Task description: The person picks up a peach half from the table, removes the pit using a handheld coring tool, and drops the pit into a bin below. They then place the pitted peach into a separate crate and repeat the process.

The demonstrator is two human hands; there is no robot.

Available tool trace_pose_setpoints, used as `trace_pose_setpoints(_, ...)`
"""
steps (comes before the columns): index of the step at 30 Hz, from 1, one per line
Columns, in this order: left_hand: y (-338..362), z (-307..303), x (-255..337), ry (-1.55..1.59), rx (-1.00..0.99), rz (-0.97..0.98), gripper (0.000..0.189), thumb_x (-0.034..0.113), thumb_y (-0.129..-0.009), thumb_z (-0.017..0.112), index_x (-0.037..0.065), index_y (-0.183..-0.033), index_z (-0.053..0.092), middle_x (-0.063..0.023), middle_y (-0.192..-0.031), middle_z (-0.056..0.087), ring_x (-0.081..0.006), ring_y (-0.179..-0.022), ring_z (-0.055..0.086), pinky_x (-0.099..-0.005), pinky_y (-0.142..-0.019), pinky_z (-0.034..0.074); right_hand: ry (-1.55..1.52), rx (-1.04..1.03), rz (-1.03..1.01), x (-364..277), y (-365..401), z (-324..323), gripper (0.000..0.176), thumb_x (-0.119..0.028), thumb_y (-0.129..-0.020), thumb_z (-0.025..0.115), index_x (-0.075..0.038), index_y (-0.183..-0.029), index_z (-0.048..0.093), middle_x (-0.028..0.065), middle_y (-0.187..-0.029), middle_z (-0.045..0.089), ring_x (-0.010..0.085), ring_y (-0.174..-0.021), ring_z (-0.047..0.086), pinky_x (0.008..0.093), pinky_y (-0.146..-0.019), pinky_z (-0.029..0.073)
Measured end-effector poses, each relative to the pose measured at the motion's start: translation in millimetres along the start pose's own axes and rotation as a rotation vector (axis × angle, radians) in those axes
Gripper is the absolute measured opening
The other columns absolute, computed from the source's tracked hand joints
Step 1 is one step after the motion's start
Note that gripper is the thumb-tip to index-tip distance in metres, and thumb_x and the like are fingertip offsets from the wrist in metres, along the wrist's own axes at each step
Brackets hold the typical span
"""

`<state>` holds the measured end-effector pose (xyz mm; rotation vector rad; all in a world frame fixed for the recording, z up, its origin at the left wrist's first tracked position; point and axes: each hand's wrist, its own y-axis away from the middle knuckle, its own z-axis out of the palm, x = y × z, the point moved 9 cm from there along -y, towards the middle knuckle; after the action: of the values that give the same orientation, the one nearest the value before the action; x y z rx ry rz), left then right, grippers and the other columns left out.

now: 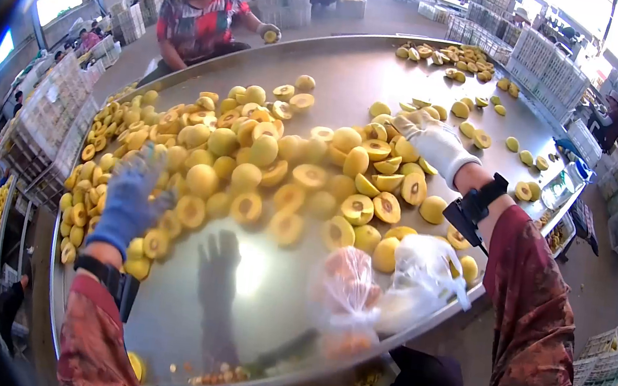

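Observation:
Yellow peaches [202, 180], many cut into halves, lie heaped across a shiny metal table [170, 315]. My left hand [135, 199], in a blue-grey glove, is at the left side of the heap, its fingers spread and blurred by motion. Nothing shows in it. My right hand [438, 146], in a white glove, reaches over the right part of the heap with fingers stretched out across the fruit. What lies under its palm is hidden. Below it are cut peach halves [387, 207] with brown centres.
Two knotted plastic bags, one with orange-pink contents [350, 283] and one whitish [422, 276], rest at the near edge. Across the table a person [203, 14] holds a fruit. Stacked crates stand left [51, 123] and far right [548, 68]. Small bits [221, 375] lie near the front.

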<state>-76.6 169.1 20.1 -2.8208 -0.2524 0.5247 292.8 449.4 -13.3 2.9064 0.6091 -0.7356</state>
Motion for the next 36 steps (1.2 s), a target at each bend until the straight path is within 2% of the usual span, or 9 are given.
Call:
trace_pose_setpoints(7, -154.1, 76.8, 81.3, 0.274, 0.21, -0.018, 0.062, 0.052, -0.092, 0.053, 0.005, -0.132, 0.054, -0.0238, -0.136, 0.051, -0.0388, -0.13, 0.044, -0.0458, -0.109, 0.033, -0.05, 0.086, 0.271, 162.1, -88.2, 54.5, 0.068, -0.056, -0.094, 0.042, -0.005, -0.139, 0.045, 0.0209, -0.139, 0.05, 0.0363, -0.13, 0.045, 0.0401, -0.109, 0.035)
trace_pose_setpoints(11, -216.4, 108.0, 179.7, 0.386, 0.28, 0.152, 0.064, 0.061, -0.091, 0.045, 0.014, -0.132, 0.056, -0.018, -0.137, 0.052, -0.0351, -0.131, 0.043, -0.0522, -0.107, 0.03, 0.082, -0.039, 0.244, 120.1, -103.3, 83.2, 0.062, -0.053, -0.094, 0.044, -0.008, -0.137, 0.048, 0.0203, -0.134, 0.054, 0.0362, -0.125, 0.05, 0.0397, -0.104, 0.04)
trace_pose_setpoints(16, -222.2, 168.0, 225.5, 0.533, -0.367, 0.146, 0.067, 0.067, -0.082, 0.054, 0.013, -0.121, 0.061, -0.0182, -0.121, 0.062, -0.0357, -0.111, 0.06, -0.045, -0.098, 0.043, 0.158, -0.128, 0.03, 52.5, -104.5, 113.4, 0.076, -0.06, -0.088, 0.056, -0.009, -0.143, 0.043, 0.023, -0.127, 0.058, 0.0354, -0.121, 0.055, 0.0375, -0.102, 0.042)
trace_pose_setpoints(25, -82.3, 168.5, 144.6, 0.561, -0.379, 0.156, 0.063, 0.065, -0.076, 0.064, 0.02, -0.12, 0.065, -0.016, -0.12, 0.06, -0.0372, -0.11, 0.058, -0.0447, -0.096, 0.046, 0.146, -0.439, -0.335, -114.4, -38.1, 217.7, 0.074, -0.058, -0.086, 0.059, -0.009, -0.14, 0.046, 0.0235, -0.124, 0.06, 0.0399, -0.115, 0.057, 0.0431, -0.099, 0.044)
trace_pose_setpoints(30, 57.5, 144.0, 82.9, 0.486, -0.372, 0.178, 0.074, 0.065, -0.074, 0.065, 0.013, -0.126, 0.058, -0.0157, -0.129, 0.055, -0.0384, -0.11, 0.055, -0.0458, -0.097, 0.043, 0.089, -0.785, -0.485, -224.4, 65.0, 283.9, 0.066, -0.048, -0.089, 0.058, -0.006, -0.137, 0.048, 0.0233, -0.119, 0.062, 0.0394, -0.112, 0.059, 0.043, -0.096, 0.046)
trace_pose_setpoints(32, 124.0, 132.4, 58.9, 0.51, -0.536, 0.103, 0.071, 0.063, -0.076, 0.065, 0.012, -0.125, 0.056, -0.0178, -0.129, 0.052, -0.0387, -0.112, 0.053, -0.047, -0.094, 0.043, -0.052, -0.596, -0.759, -261.6, 112.8, 296.6, 0.037, -0.039, -0.087, 0.058, -0.012, -0.112, 0.065, 0.0135, -0.096, 0.07, 0.0319, -0.089, 0.067, 0.0393, -0.08, 0.053)
trace_pose_setpoints(34, 182.9, 106.5, 40.1, 0.6, -0.487, 0.085, 0.072, 0.062, -0.076, 0.066, 0.013, -0.128, 0.054, -0.0203, -0.13, 0.052, -0.0402, -0.114, 0.052, -0.0482, -0.096, 0.043, -0.284, -0.897, -0.718, -288.1, 164.0, 293.3, 0.038, -0.035, -0.087, 0.059, -0.011, -0.116, 0.061, 0.0161, -0.105, 0.067, 0.0332, -0.098, 0.064, 0.039, -0.085, 0.051)
trace_pose_setpoints(35, 210.9, 95.6, 30.6, 0.512, -0.485, 0.097, 0.072, 0.057, -0.078, 0.068, 0.012, -0.132, 0.053, -0.0214, -0.135, 0.049, -0.04, -0.122, 0.05, -0.0475, -0.102, 0.04, -0.206, -0.996, -0.668, -297.6, 178.1, 283.8, 0.055, -0.031, -0.087, 0.061, -0.007, -0.135, 0.05, 0.0257, -0.114, 0.062, 0.0367, -0.106, 0.061, 0.0406, -0.094, 0.048)
trace_pose_setpoints(36, 226.3, 81.1, 13.0, 0.553, -0.519, 0.028, 0.07, 0.054, -0.079, 0.068, 0.012, -0.133, 0.053, -0.0216, -0.137, 0.048, -0.0392, -0.124, 0.048, -0.0472, -0.104, 0.038, -0.228, -0.875, -0.762, -309.5, 175.7, 273.0, 0.054, -0.03, -0.085, 0.062, -0.009, -0.134, 0.052, 0.0252, -0.112, 0.063, 0.0366, -0.105, 0.061, 0.0402, -0.094, 0.048)
